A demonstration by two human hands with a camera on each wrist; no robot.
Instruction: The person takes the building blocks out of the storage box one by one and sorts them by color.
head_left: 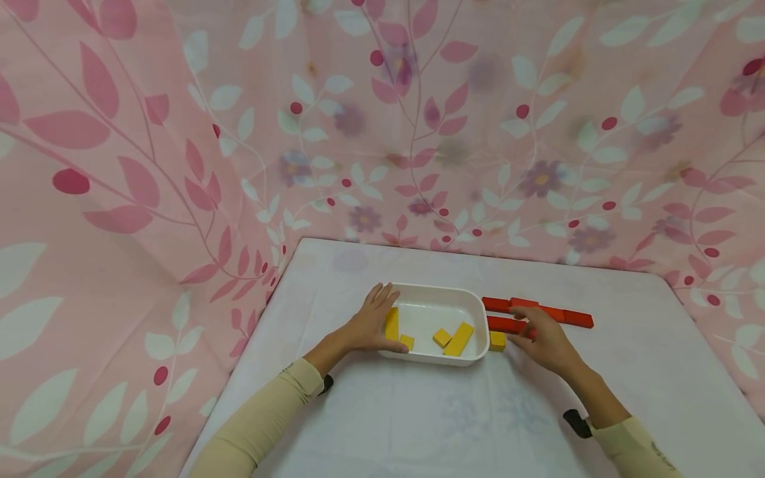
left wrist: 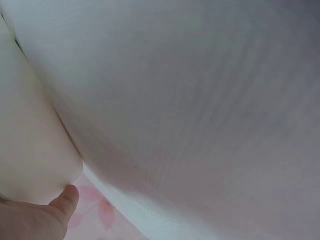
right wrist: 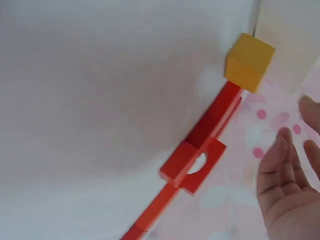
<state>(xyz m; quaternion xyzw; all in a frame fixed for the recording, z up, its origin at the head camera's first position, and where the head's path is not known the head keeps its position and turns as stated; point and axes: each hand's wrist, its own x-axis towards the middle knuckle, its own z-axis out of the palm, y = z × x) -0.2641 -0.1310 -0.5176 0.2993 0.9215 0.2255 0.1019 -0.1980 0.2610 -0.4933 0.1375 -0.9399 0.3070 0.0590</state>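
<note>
A white rectangular tray (head_left: pixel 430 295) lies on the table with several yellow blocks inside, among them a long block (head_left: pixel 459 339) and a small one (head_left: pixel 442 338). My left hand (head_left: pixel 372 325) spans the tray's left end, fingers along the far side and thumb over the near rim. In the left wrist view, the tip of the thumb (left wrist: pixel 65 201) meets the tray's edge. My right hand (head_left: pixel 546 342) hovers holding nothing, its fingers loosely bent by the red blocks (head_left: pixel 507 324). Between it and the tray sits a yellow cube (head_left: pixel 497 341).
Red blocks (head_left: pixel 552 312) form a longer row running right from behind the tray. One red block (right wrist: pixel 209 167) has a rounded cutout. A white cloth (head_left: pixel 418 411) covers the table, and a pink floral curtain (head_left: pixel 454 133) hangs behind it and at its left.
</note>
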